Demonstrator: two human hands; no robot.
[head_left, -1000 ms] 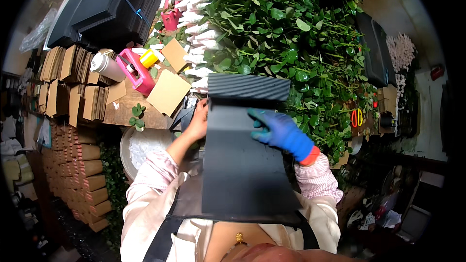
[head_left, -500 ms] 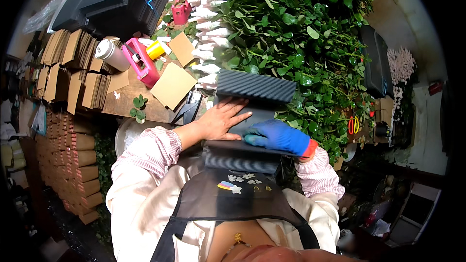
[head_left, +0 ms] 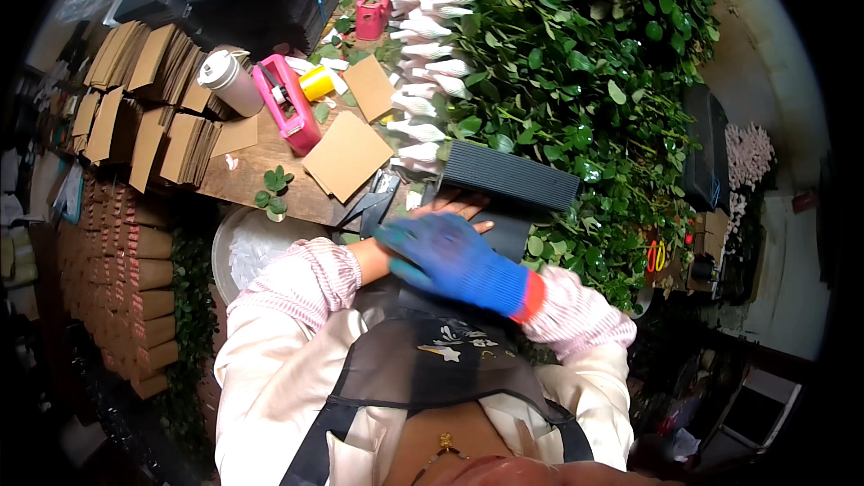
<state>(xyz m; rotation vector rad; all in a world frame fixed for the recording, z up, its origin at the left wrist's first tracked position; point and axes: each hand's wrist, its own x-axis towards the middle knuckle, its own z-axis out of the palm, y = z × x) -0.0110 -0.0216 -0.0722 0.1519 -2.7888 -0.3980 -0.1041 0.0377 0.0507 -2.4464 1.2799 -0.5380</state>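
A black ribbed sheet lies in front of me, its ribbed flap raised along the far side and a smooth dark surface below it. My left hand, bare, rests flat on that smooth part with fingers stretched. Across the left hand and wrist reaches my right hand in a blue knit glove with a red cuff. Its fingers are extended and slightly blurred, with nothing seen in them. The glove hides much of the left hand and the sheet's near side.
Leafy green stems with white net-sleeved heads are heaped beyond the sheet. To the left are cardboard squares, a pink tape dispenser, a white bottle and a black angled tool. Scissors lie right.
My right hand has moved left from the sheet's near edge to lie across my left wrist. The near ribbed flap is now hidden. The view has shifted a little.
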